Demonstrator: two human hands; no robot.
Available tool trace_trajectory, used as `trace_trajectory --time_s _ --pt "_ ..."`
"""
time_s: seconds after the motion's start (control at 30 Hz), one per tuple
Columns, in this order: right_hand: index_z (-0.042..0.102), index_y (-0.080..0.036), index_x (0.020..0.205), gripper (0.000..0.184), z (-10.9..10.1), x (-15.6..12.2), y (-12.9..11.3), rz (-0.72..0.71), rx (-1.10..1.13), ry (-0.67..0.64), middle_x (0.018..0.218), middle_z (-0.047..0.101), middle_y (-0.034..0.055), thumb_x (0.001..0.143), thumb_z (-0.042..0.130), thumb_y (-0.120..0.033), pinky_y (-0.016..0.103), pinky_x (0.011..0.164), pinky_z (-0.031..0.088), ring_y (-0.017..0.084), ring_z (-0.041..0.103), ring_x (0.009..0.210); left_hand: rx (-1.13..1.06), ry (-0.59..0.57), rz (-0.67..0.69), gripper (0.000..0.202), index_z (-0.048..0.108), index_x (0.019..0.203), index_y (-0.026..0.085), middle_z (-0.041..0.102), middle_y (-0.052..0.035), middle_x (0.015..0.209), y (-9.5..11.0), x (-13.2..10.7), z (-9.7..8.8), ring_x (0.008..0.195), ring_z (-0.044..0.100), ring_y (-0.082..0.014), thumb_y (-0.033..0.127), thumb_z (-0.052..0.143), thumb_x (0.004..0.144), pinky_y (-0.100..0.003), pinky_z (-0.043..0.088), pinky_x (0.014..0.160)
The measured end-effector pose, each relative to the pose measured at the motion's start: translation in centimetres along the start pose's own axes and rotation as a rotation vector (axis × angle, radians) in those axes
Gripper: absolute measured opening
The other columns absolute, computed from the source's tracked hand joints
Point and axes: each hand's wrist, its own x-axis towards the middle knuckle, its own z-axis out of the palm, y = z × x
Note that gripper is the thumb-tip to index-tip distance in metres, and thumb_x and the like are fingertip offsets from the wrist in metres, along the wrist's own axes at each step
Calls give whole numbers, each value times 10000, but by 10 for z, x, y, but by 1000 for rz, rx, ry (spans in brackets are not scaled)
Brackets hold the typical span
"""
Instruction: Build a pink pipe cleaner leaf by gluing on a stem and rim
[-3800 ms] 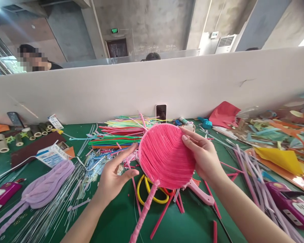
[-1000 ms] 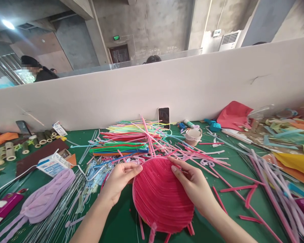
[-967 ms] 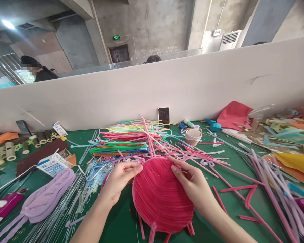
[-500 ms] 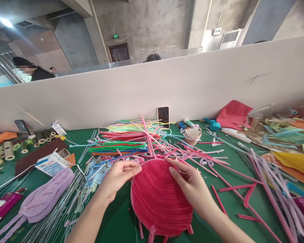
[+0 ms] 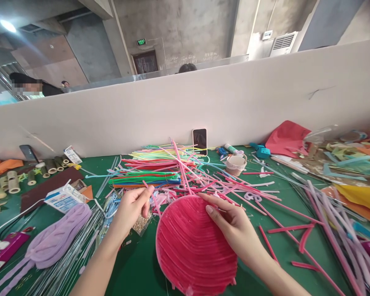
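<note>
Pink disc [image 5: 197, 246] looks fully covered, your right hand [image 5: 236, 224] pinching its far rim, your left hand [image 5: 130, 210] curled just left of it, contents unclear, loose strips [image 5: 291, 228] unattached to its right.

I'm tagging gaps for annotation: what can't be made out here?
All in the head view:
Underside of the pink disc: turned away, hidden by the disc itself.
Length of the pale stub at its near edge: cut off by the bottom edge.
What, if anything, the left grip pinches: it covers the spot itself.
Print on the blue-and-white box: too small.
Writing on the wall: too faint.
</note>
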Motion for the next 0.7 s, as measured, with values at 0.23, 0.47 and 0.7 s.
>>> trace_trajectory --time_s 0.23,0.47,0.7 --pt "705 -252 1232 466 -1 0 -3 3 13 12 1074 761 79 878 599 -536 462 1011 474 308 654 1114 -21 -27 18 529 469 552 219 519 21 538 -9 0 3 553 511 -147 598 445 921 -276 398 628" --pt "706 -272 1227 453 -1 -1 -1 4 19 18 1108 755 77 881 598 -542 457 1012 473 303 655 1118 -142 -135 47 322 562 789 223 591 23 739 -7 -3 7 735 565 -163 525 569 900 -272 434 708" --pt "710 -266 1220 462 -1 0 0 16 36 20 1208 723 83 872 601 -551 467 1030 463 308 645 1145 -337 -109 85 490 428 563 199 397 58 519 -13 -5 5 527 355 -108 513 585 905 -255 305 572"
